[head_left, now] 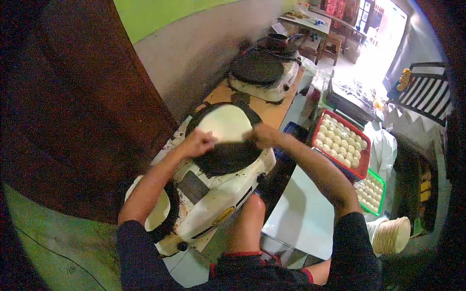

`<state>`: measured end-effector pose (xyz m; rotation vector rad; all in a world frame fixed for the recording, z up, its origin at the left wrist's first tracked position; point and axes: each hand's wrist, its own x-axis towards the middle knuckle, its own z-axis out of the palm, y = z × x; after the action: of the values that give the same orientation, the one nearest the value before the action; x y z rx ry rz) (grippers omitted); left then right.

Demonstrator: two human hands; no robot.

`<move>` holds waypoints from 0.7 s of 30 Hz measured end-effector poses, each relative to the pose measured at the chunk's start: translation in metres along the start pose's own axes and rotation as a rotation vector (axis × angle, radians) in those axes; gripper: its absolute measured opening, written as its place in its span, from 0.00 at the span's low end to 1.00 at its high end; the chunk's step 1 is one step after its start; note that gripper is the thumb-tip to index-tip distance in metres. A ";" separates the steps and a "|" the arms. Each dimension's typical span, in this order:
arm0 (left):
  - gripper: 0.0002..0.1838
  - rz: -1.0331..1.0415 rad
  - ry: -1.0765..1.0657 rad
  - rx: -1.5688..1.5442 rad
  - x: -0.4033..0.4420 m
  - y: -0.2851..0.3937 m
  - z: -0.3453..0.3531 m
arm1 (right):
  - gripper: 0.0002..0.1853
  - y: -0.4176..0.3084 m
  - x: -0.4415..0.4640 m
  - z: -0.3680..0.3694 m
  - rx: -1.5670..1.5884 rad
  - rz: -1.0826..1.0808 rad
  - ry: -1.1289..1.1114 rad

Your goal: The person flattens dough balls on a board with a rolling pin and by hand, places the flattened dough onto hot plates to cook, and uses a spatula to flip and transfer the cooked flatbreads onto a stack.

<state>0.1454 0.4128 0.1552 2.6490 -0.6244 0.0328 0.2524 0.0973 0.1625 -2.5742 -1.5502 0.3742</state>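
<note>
A round, pale sheet of dough (224, 121) lies over the far part of a black round griddle (225, 157) on a white stove. My left hand (200, 142) pinches the dough's near left edge, fingers closed. At the near right edge, my right hand (264, 136) has its fingers closed on the dough too, slightly blurred. Another pale flatbread (158, 211) rests on a second griddle at the lower left, partly hidden by my left forearm.
Another stove (262, 72) stands farther back. At the right are a red tray (366, 160) and a green tray (383, 186) of dough balls, beside a stack of flatbreads (392, 236). A white tabletop (301, 213) is near my right arm.
</note>
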 end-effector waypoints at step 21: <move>0.24 -0.351 -0.237 0.421 -0.004 0.045 0.031 | 0.34 -0.055 -0.035 0.039 -0.226 0.018 0.031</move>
<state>0.1199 0.3659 0.1441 3.1651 -0.2282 -0.2848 0.1793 0.0913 0.1426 -2.7460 -1.6467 0.1680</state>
